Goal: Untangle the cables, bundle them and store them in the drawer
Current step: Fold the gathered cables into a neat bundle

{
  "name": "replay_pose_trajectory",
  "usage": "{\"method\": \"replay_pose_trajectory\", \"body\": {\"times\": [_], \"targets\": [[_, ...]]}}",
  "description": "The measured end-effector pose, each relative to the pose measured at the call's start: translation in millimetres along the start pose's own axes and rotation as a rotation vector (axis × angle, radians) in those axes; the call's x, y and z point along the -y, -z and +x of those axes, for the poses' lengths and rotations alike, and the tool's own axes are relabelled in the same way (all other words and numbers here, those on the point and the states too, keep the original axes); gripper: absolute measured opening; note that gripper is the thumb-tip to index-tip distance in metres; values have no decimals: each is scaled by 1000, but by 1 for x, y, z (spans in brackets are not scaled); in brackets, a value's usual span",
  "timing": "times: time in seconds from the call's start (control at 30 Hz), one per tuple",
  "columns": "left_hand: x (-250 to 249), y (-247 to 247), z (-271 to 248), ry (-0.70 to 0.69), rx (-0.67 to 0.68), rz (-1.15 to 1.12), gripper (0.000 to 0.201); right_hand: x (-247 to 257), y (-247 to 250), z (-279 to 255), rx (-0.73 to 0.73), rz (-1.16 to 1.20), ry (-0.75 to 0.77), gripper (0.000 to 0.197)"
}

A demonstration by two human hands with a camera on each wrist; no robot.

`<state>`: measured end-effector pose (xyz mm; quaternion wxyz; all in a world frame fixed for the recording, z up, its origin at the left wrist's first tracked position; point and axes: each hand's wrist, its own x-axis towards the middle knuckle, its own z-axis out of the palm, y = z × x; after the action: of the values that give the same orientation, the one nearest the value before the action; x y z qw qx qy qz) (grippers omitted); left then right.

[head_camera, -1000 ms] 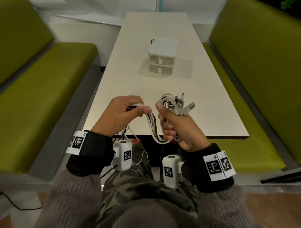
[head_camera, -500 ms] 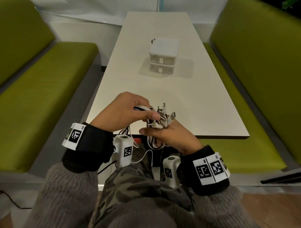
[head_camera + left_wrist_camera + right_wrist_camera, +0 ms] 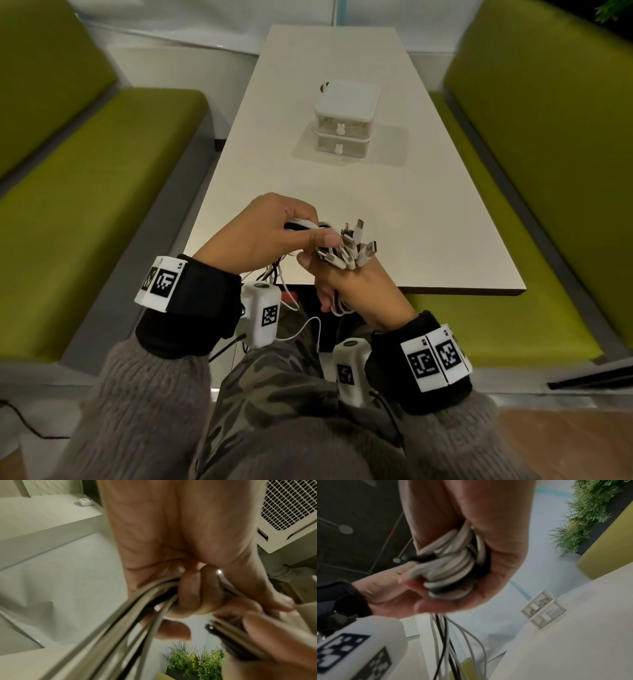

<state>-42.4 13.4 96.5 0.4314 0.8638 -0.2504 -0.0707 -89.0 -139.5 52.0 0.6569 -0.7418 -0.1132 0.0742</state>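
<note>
A bundle of white and black cables (image 3: 346, 251) is held just above the near table edge, its several USB plugs fanning up and right. My right hand (image 3: 356, 287) grips the coiled loops (image 3: 452, 563) in its fist. My left hand (image 3: 274, 233) pinches strands (image 3: 137, 601) between thumb and fingers, pressed close against the right hand. Loose cable ends (image 3: 447, 642) hang down below the hands. The small white two-drawer box (image 3: 344, 120) stands mid-table, both drawers closed; the upper one holds cables.
The long white table (image 3: 445, 222) runs away from me between two green benches (image 3: 102, 178) (image 3: 531, 171). A potted green plant (image 3: 193, 658) shows in the wrist views. My lap in camouflage trousers (image 3: 274, 394) is below the hands.
The hands, apart a second ago with a cable loop hanging between them, have come together. The right hand turned over and sank toward the table edge; the plugs now sit beside the left thumb.
</note>
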Motion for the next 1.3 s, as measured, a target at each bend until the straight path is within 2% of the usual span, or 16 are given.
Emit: {"method": "replay_pose_trajectory", "body": {"times": [0.17,0.27,0.33,0.4,0.47,0.57,0.67,0.77,0.9,1.07,1.13,1.2,1.3], "targets": [[8,-8,0,-12,-17,-8,50,-6,-5,3,-155,86,-47,13],[8,-13,-1,-55,-31,31,35,-9,0,3,-231,151,-44,15],[7,-14,-3,-59,-49,-202,21,-8,4,3,-270,185,-29,18],[10,-14,-2,-99,-75,-369,31,-2,6,0,-297,245,-31,18],[13,-21,-3,-106,-36,-351,29,5,8,-1,-318,348,-43,16],[21,-46,-12,-18,10,-423,32,16,17,0,-381,455,-27,27],[27,-70,-20,41,-55,-495,46,18,22,-2,-426,476,7,36],[21,-71,-18,117,-111,-571,55,13,20,-3,-420,465,-12,35],[11,-58,-17,143,-214,-557,49,8,15,-2,-430,425,-8,28],[6,-67,-17,76,-236,-390,58,6,-2,-2,-452,317,47,34],[7,-71,-18,52,-243,-340,55,7,-4,-2,-464,291,75,27],[8,-70,-19,38,-219,-274,52,7,-3,-3,-460,360,71,18],[3,-68,-22,2,-139,-140,49,7,0,-2,-433,496,-13,31]]}}
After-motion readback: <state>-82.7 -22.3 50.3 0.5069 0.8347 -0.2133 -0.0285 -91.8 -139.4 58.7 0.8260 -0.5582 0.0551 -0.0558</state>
